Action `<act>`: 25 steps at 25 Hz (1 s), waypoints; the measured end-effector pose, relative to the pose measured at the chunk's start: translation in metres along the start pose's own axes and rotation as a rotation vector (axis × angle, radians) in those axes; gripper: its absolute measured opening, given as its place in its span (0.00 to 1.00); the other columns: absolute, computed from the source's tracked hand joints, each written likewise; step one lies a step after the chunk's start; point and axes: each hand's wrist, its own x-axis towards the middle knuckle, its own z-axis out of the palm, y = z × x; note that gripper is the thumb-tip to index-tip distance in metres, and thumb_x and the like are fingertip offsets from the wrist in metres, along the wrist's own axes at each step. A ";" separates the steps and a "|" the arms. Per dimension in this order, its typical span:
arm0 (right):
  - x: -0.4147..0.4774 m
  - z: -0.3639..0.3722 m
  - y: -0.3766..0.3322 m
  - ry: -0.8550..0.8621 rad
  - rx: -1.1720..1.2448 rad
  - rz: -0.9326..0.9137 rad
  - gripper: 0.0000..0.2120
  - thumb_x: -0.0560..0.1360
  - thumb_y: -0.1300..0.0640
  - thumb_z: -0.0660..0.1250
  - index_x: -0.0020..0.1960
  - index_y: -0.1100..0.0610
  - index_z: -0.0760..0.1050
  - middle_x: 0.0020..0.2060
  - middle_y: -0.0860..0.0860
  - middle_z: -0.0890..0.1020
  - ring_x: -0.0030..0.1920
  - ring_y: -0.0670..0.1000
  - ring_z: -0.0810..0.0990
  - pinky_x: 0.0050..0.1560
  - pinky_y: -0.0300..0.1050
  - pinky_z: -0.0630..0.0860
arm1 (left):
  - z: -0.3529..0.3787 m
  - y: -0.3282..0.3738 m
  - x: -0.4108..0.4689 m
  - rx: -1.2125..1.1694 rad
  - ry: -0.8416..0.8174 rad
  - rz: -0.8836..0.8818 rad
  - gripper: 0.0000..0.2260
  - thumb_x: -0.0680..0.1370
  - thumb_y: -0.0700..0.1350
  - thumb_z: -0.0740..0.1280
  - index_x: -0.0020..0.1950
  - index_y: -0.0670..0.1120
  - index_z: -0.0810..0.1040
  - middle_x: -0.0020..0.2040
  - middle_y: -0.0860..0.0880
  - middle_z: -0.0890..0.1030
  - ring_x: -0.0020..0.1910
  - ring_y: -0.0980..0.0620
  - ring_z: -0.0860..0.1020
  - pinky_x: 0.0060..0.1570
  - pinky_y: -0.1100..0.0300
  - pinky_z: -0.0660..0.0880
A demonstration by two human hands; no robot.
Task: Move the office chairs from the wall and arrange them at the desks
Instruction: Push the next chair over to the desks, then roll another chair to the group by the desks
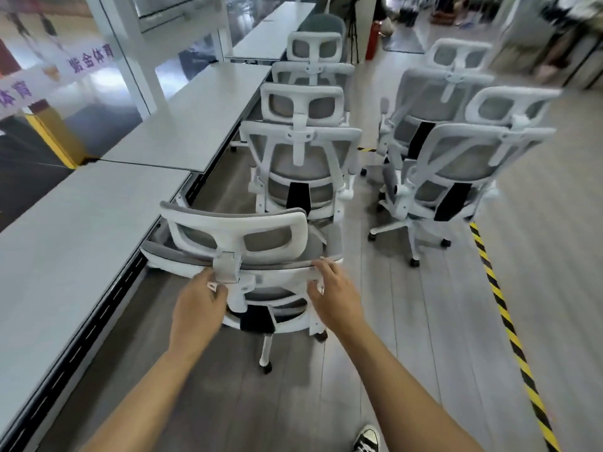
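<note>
Leftmost, the long white table runs up the frame. Just beside its edge stands the nearest chair (white frame, grey mesh), its back toward the camera. The left grip clasps the backrest's top rail by the headrest bracket, and the right grip clasps the same rail further along. Two other chairs stand well apart at right, near the striped floor tape.

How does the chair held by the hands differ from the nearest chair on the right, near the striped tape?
The held chair is gripped at its backrest top by the left hand and right hand; the right chair is untouched. The held chair stands at the desk; the right chair stands out in the aisle, beside the striped tape. Both have white frames, grey mesh and headrests.
</note>
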 end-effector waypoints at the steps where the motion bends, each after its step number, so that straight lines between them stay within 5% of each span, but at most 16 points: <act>1: -0.007 -0.009 0.001 0.071 0.014 0.004 0.20 0.80 0.51 0.63 0.72 0.51 0.71 0.71 0.47 0.72 0.69 0.51 0.72 0.68 0.47 0.70 | -0.002 0.011 -0.006 -0.045 0.088 0.010 0.15 0.78 0.46 0.63 0.65 0.48 0.74 0.61 0.46 0.79 0.60 0.44 0.75 0.57 0.50 0.73; 3: -0.026 -0.029 0.007 0.212 0.016 0.019 0.18 0.79 0.51 0.64 0.69 0.50 0.72 0.68 0.46 0.76 0.65 0.49 0.74 0.64 0.46 0.71 | -0.003 0.039 -0.014 -0.004 0.171 0.174 0.17 0.77 0.44 0.66 0.66 0.49 0.72 0.61 0.47 0.77 0.63 0.45 0.72 0.64 0.49 0.70; 6: -0.066 -0.068 0.023 0.353 0.010 0.076 0.19 0.79 0.48 0.64 0.69 0.48 0.72 0.67 0.44 0.75 0.65 0.46 0.71 0.67 0.47 0.69 | 0.012 0.095 -0.033 0.076 -0.003 0.455 0.20 0.76 0.43 0.67 0.68 0.48 0.72 0.65 0.48 0.75 0.67 0.47 0.69 0.70 0.50 0.64; 13: -0.170 -0.169 0.097 0.569 -0.080 0.219 0.19 0.79 0.49 0.65 0.69 0.48 0.73 0.69 0.46 0.74 0.68 0.48 0.72 0.66 0.45 0.67 | 0.086 0.230 -0.110 0.099 -0.205 0.806 0.21 0.76 0.47 0.68 0.69 0.49 0.72 0.70 0.49 0.73 0.70 0.48 0.69 0.70 0.50 0.65; 25: -0.430 -0.343 0.294 0.917 -0.276 0.739 0.19 0.77 0.50 0.67 0.67 0.49 0.74 0.69 0.48 0.74 0.66 0.51 0.73 0.64 0.51 0.69 | 0.249 0.473 -0.366 -0.023 -0.498 1.333 0.14 0.76 0.48 0.68 0.62 0.50 0.78 0.69 0.49 0.74 0.70 0.43 0.70 0.67 0.47 0.65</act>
